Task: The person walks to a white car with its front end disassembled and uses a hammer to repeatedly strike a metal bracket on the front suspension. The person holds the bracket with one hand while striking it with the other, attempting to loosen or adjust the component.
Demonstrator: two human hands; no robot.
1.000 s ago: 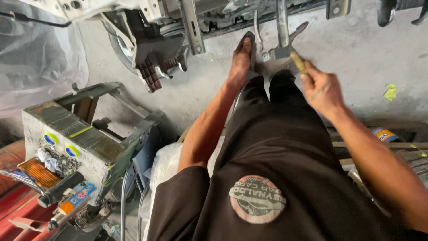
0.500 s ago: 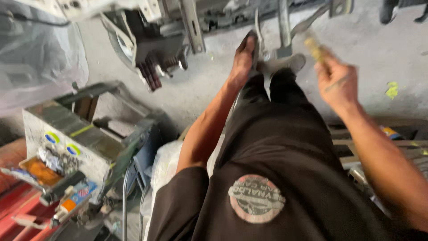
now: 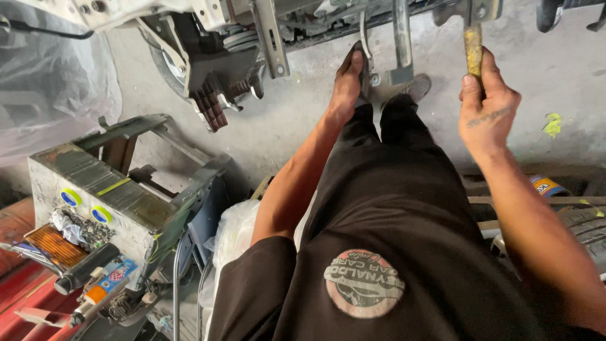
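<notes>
Both hands were up at the car's underside. I had my right hand [image 3: 487, 110] closed around a hammer handle [image 3: 473, 50], raised near the metal frame [image 3: 404, 31]; the head was cut off at the top edge. My left hand [image 3: 348, 82] pressed flat, fingers extended, against a thin bracket [image 3: 364, 44]. Left of me stood a grimy metal box [image 3: 95, 189].

The hammer [image 3: 473, 44] in the right hand [image 3: 486, 113] has a worn, yellowish wooden handle with a matt, stained finish, and a dull grey metal head. The left hand [image 3: 349, 79] rests on a dull grey metal bracket [image 3: 365, 63] beside a flat metal bar [image 3: 400, 38]; the concrete floor [image 3: 297, 120] is rough and matt. The trousers [image 3: 391, 189] are matt black cloth, the plastic sheet [image 3: 57, 88] is translucent and glossy, and the metal box [image 3: 95, 189] shows scuffed, rust-spotted paint.
</notes>
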